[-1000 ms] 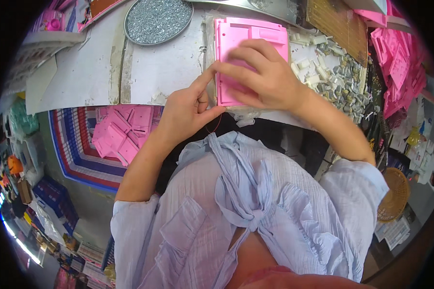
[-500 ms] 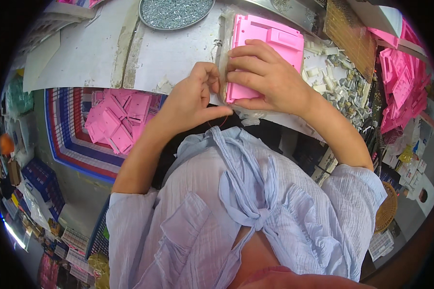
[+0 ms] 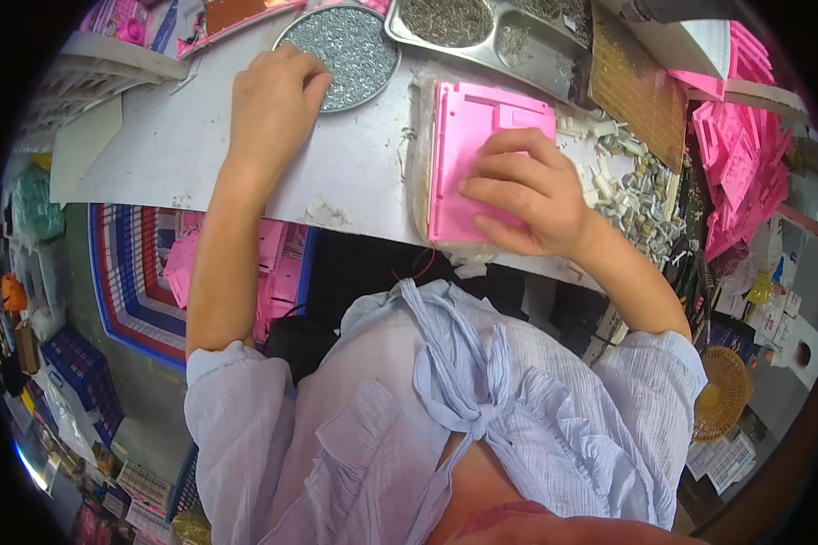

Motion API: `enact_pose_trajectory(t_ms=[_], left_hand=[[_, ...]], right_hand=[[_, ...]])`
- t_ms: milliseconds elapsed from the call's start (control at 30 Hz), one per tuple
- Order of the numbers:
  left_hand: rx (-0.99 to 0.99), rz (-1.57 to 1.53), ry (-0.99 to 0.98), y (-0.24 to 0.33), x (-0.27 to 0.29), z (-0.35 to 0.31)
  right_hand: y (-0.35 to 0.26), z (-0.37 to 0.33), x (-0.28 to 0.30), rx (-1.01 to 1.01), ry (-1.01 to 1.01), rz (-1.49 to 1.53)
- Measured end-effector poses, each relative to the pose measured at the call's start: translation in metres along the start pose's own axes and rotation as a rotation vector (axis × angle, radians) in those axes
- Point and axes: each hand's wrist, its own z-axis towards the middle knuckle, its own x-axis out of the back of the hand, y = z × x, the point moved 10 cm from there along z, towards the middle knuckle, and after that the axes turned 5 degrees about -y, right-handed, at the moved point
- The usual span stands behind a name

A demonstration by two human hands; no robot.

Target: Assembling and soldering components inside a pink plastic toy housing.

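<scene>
A pink plastic panel [image 3: 459, 150], flat with a raised block on it, lies on a pad wrapped in clear film [image 3: 420, 168]. Over its right half is my right hand [image 3: 532, 195], fingers bent loosely and apart, touching the face without wrapping round an edge. My left hand [image 3: 273, 100] is at the left rim of a round metal tray [image 3: 396, 77] heaped with small silvery screws [image 3: 345, 50]. Its fingers are curled in, and whatever they may hold is hidden.
A steel compartment tray [image 3: 504, 32] of small metal parts stands at the back. Small white and metal pieces [image 3: 623, 186] lie loose right of the panel, near stacked pink parts [image 3: 741, 173]. Below the table's left side sits a striped basket [image 3: 109, 291] of pink panels.
My left hand has moved from beside the panel up and left to the screw tray. My right hand has slid back from the panel's left edge. The view has shifted, showing more of the table's back.
</scene>
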Motion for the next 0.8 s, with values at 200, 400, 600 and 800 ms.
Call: enact_pose_trajectory(t_ms=[200,400,600,800], left_hand=[[-0.010,-0.059,0.127,-0.003,0.008,0.002],[0.035,-0.084,0.128,-0.011,0.021,-0.003],[0.099,-0.646,0.010,0.031,-0.011,-0.017],[0.119,-0.675,-0.225,0.081,-0.036,-0.004]], right_hand=[[0.083,0.110,-0.043,-0.037,-0.078,-0.294],[0.135,0.149,-0.106,-0.189,-0.482,-0.463],[0.134,0.149,-0.061,-0.210,-0.278,-0.352],[0.122,0.031,0.045,-0.463,-0.296,-0.251]])
